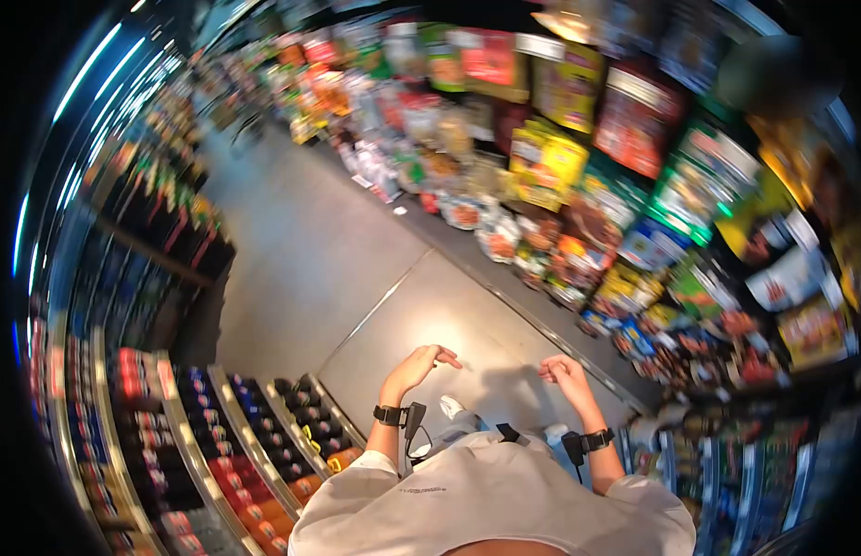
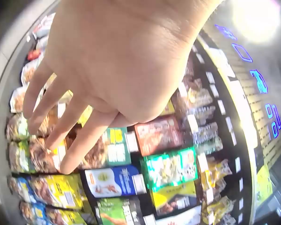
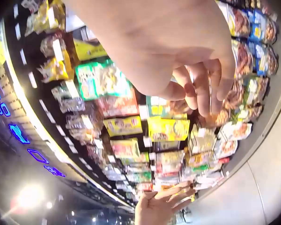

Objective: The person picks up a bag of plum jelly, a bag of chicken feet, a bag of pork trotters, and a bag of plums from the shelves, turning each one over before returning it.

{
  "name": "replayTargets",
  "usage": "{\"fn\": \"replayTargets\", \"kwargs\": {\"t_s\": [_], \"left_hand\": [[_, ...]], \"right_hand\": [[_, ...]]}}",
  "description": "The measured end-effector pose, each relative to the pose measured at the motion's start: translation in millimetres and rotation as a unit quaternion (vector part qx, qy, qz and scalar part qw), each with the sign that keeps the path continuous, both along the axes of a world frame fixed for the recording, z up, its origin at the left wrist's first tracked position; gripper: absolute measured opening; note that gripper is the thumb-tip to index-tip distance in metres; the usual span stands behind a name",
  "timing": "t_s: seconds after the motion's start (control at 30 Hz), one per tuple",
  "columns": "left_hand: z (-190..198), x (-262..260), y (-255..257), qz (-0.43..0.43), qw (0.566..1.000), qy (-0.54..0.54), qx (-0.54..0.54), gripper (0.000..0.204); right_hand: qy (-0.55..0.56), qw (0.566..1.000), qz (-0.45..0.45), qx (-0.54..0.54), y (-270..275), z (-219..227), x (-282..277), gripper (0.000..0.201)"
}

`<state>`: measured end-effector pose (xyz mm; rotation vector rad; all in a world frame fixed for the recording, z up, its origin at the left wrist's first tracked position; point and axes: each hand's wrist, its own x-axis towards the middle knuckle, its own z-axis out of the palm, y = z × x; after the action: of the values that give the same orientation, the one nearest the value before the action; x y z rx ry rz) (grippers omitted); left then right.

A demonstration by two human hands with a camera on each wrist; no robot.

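My left hand (image 1: pixel 415 369) hangs in front of my body above the floor, its fingers loosely extended and holding nothing. In the left wrist view this hand (image 2: pixel 117 65) overlaps a rack of bagged snacks, among them a green-edged bag (image 2: pixel 171 168) and a blue and white bag (image 2: pixel 113 182). Level with it on the other side is my right hand (image 1: pixel 565 373), fingers loosely curled with nothing in them. The right wrist view shows that hand (image 3: pixel 196 61) up close, with the left hand (image 3: pixel 159 204) at the bottom. A strapped camera sits on each wrist.
A long snack rack (image 1: pixel 579 320) runs along the right, with a yellow bag (image 1: pixel 546 165) on it. Drink bottles (image 1: pixel 236 473) fill slanted shelves at the lower left. Between them the grey floor (image 1: pixel 291 222) stretches away as an aisle. More shelving (image 1: pixel 709 473) stands at the lower right.
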<state>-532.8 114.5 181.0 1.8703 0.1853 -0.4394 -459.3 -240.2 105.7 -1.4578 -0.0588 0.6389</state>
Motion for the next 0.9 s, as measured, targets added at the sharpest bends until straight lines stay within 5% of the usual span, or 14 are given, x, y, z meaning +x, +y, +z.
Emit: {"fn": "replayTargets", "kwargs": {"t_s": [0.17,0.33,0.57,0.67,0.9], "left_hand": [[4.4,-56.7,132.5,0.100,0.993,0.033,-0.048,0.061],[-5.5,-58.2,210.4,0.150,0.988,0.009,-0.029,0.062],[-22.5,-3.9,320.7,0.242,0.970,0.021,-0.019,0.060],[-52.7,24.2,389.7,0.140,0.989,-0.008,0.052,0.062],[8.5,131.4,516.4,0.200,0.965,0.120,0.117,0.060]], "right_hand": [[-0.003,0.989,0.145,0.004,167.3,18.4,13.7,0.027],[-0.001,0.971,0.238,-0.003,286.6,54.4,33.3,0.028],[0.001,0.962,0.273,-0.007,412.6,22.6,123.1,0.024],[-0.008,0.963,0.270,-0.007,474.1,11.5,176.7,0.026],[-0.039,0.962,0.269,0.024,622.0,0.7,309.2,0.025]]}}
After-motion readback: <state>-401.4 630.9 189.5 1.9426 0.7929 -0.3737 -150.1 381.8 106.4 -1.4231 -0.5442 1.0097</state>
